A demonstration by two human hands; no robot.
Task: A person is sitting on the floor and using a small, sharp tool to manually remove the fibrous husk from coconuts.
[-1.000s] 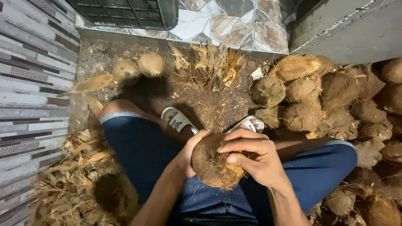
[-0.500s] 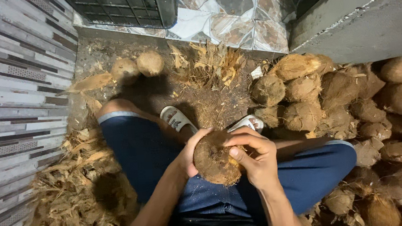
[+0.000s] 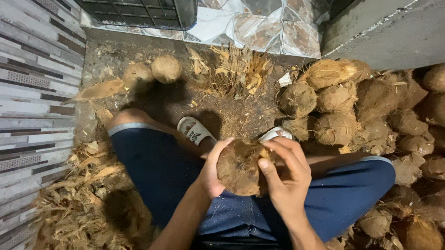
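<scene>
A brown, fibrous coconut [image 3: 238, 166] is held over my lap between both hands. My left hand [image 3: 210, 168] cups its left side from below. My right hand [image 3: 286, 177] wraps the right side, thumb pressed on the shell and fingers curled over the top edge. I sit with knees apart in dark blue shorts [image 3: 156, 170], white sandals [image 3: 194, 130] on the dirt floor.
A pile of unhusked coconuts [image 3: 376, 110] fills the right side. Two husked coconuts [image 3: 153, 70] lie at the back left. Torn husk fibre [image 3: 79, 221] heaps at the left, more husk [image 3: 237, 70] ahead. A dark crate [image 3: 143, 6] and a concrete wall [image 3: 396, 21] stand behind.
The coconut has been turned a little in my hands, and my right fingers have shifted from the front face to its top right edge.
</scene>
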